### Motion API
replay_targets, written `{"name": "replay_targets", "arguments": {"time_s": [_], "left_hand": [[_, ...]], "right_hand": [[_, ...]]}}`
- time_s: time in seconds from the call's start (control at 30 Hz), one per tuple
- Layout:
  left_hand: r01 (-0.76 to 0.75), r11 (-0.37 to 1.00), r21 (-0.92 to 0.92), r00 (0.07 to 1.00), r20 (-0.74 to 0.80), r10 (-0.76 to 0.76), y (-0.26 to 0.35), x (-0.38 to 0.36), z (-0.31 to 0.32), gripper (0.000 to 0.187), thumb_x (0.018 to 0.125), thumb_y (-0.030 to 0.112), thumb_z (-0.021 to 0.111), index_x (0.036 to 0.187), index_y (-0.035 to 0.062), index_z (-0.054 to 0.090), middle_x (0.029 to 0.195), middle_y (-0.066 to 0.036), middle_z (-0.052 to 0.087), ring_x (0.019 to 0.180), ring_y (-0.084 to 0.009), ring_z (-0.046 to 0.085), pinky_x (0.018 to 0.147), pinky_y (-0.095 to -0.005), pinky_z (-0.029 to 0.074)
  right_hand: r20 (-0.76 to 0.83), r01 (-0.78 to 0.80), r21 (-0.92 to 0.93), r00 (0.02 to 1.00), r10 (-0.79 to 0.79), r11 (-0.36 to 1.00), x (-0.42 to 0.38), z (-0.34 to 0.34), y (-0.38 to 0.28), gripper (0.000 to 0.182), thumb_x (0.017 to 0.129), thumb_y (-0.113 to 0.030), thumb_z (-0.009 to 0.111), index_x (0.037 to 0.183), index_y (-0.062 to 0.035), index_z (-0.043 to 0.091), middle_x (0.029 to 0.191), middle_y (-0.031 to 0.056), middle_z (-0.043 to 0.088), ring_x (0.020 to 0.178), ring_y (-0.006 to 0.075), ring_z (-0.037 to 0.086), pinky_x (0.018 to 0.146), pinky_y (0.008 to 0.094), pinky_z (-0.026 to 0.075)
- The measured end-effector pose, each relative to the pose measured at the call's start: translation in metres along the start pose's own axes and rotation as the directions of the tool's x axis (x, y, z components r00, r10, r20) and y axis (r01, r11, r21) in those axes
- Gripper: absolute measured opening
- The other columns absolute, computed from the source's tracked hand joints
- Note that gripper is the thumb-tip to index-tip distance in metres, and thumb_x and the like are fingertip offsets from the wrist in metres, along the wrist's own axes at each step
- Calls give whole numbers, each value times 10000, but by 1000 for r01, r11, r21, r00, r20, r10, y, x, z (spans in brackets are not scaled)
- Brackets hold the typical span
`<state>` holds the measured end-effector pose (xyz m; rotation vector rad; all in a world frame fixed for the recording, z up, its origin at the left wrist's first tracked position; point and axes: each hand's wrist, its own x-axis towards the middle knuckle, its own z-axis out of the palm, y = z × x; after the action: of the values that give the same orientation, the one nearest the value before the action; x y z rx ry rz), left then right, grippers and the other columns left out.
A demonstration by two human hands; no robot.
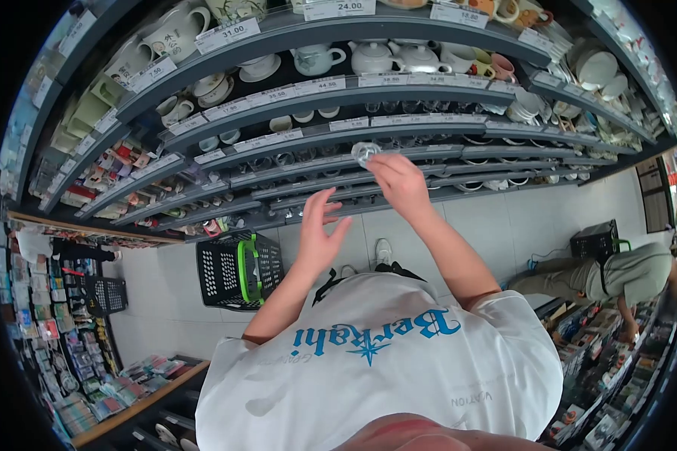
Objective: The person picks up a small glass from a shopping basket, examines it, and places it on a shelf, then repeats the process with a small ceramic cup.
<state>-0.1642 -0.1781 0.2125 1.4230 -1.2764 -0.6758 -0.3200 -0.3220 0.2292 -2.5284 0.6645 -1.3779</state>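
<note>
Pinched in the fingers of my right hand (pixel 400 180) is a small clear glass (pixel 365 153), held up in front of the lower shelves. My left hand (pixel 323 229) is raised to the left of it, fingers apart and holding nothing. Behind both hands run dark shelves (pixel 308 137) with price labels. Rows of clear glasses stand on the shelf near the held glass. White teapots (pixel 372 58) and a pale blue teapot (pixel 316 59) stand on a higher shelf.
A black shopping basket (pixel 222 270) with a green handle is on the tiled floor (pixel 346 233) at my left. Another person (pixel 632 274) bends at the right beside a black basket (pixel 590 239). Someone else stands at the far left near a dark basket (pixel 107 295).
</note>
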Motion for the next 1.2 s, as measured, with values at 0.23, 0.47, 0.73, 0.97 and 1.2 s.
{"name": "replay_targets", "arguments": {"time_s": [0.23, 0.47, 0.73, 0.97, 1.2], "left_hand": [[135, 990, 27, 990, 28, -136, -3, -1, 11, 461, 843, 32, 666, 1270, 42, 491, 1255, -146, 481, 994, -211, 642, 757, -291, 536], [237, 971, -18, 971, 12, -237, 6, 1, 19, 355, 869, 46, 637, 1208, 24, 531, 1237, -139, 506, 977, -196, 643, 759, -279, 523], [268, 963, 4, 963, -35, -268, 4, -6, 23, 249, 890, 75, 616, 1134, 36, 584, 1143, -107, 578, 954, -199, 648, 766, -291, 514], [287, 957, 31, 958, -15, -286, 6, -13, 26, 235, 896, 62, 611, 1130, 43, 596, 1089, -85, 614, 945, -180, 640, 790, -292, 505], [284, 959, -1, 958, -34, -284, 1, -19, 28, 223, 899, 83, 607, 1118, 36, 602, 1074, -102, 623, 932, -194, 642, 751, -292, 504]], "right_hand": [[-8, 8, -23, 1000, -8, 1000, 27, 36, 75, 173, 749, 1, 683, 916, -40, 690, 956, 68, 668, 867, 250, 641, 757, 337, 539], [27, 14, 7, 1000, -14, 1000, 40, 65, 113, 123, 783, -32, 682, 905, -44, 693, 956, 67, 670, 872, 249, 646, 763, 338, 538], [207, -47, -58, 977, 58, 997, 49, 84, 144, 119, 826, -131, 655, 922, -95, 713, 913, 89, 691, 857, 291, 655, 747, 398, 533], [267, 41, -264, 963, 32, 964, 61, 94, 160, 147, 871, -203, 600, 945, -164, 722, 977, 70, 678, 947, 291, 625, 825, 440, 494], [300, -23, -320, 946, 125, 947, 74, 95, 157, 160, 867, -225, 604, 952, -145, 714, 1007, 84, 669, 974, 315, 607, 851, 448, 476]]}}
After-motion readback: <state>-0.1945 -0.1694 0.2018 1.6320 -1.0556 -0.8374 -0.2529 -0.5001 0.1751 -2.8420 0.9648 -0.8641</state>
